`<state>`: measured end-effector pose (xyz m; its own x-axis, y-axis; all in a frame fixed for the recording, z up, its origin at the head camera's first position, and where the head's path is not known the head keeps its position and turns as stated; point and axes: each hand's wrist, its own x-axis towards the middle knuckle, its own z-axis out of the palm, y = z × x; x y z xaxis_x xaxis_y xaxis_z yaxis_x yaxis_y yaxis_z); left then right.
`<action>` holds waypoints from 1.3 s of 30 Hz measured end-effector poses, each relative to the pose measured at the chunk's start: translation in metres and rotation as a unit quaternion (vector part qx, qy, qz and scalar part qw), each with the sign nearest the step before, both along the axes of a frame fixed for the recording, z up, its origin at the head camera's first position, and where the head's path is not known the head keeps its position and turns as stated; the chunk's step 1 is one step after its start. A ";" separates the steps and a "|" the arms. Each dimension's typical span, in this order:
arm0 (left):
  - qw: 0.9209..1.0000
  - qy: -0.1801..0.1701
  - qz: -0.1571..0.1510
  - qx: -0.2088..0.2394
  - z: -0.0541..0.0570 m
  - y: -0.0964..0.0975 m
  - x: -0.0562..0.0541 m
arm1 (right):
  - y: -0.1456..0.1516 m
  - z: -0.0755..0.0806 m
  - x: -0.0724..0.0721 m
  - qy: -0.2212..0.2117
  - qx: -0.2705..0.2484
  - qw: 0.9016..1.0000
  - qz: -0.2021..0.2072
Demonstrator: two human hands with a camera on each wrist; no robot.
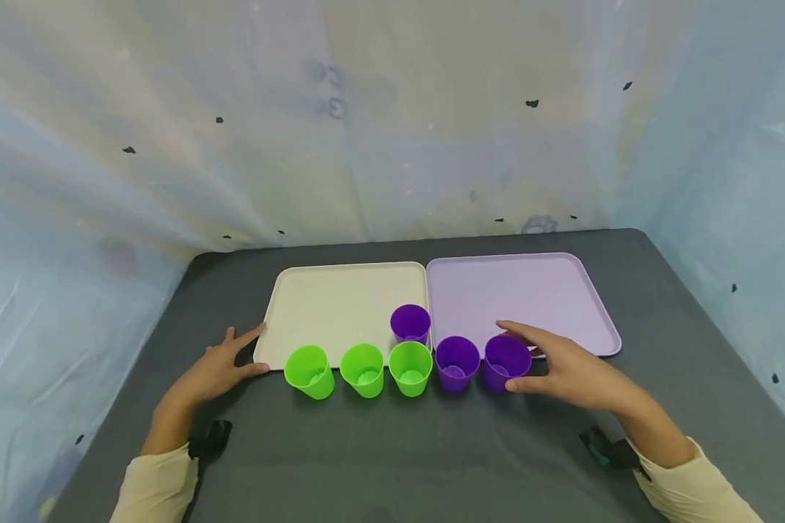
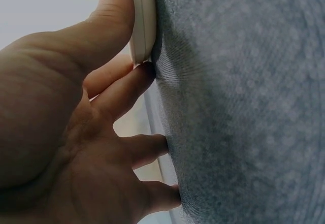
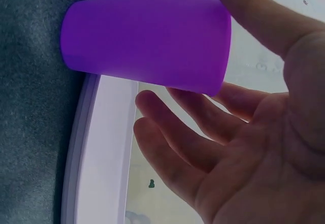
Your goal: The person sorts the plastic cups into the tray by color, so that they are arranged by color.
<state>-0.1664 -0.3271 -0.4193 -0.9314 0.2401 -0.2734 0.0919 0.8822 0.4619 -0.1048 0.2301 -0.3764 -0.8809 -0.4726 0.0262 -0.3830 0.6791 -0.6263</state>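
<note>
My left hand is at the left edge of the cream tray. Its thumb lies against that tray's corner, and the fingertips reach down to the dark cloth. Around the rightmost purple cup my right hand is spread, thumb at the near side of the rim and fingers beyond it. The right wrist view has this cup with a gap to the lower fingers. To its left stands a second purple cup. Three green cups continue the row leftward along the trays' front edge.
A third purple cup stands on the cream tray's right part, behind a green cup. Beside that tray lies a lilac tray. Dark grey cloth covers the table, and pale sheeting hangs behind and at both sides.
</note>
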 end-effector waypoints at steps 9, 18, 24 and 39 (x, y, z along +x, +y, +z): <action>1.000 -0.005 0.000 -0.002 0.004 0.002 0.000 | -0.002 0.002 -0.001 -0.007 0.005 1.000 -0.005; 1.000 -0.008 0.003 0.000 0.002 0.001 -0.001 | -0.001 0.000 -0.004 -0.008 -0.007 1.000 0.000; 1.000 -0.006 0.003 0.006 0.001 0.001 -0.003 | -0.002 -0.002 -0.003 0.000 -0.006 1.000 -0.016; 1.000 -0.003 -0.001 -0.006 0.001 0.001 -0.002 | 0.008 0.035 0.003 0.008 -0.003 0.999 -0.049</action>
<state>-0.1688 -0.3262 -0.4180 -0.9291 0.2389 -0.2823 0.0911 0.8877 0.4514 -0.1021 0.2381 -0.3417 -0.9226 -0.3834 0.0433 -0.3244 0.7101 -0.6249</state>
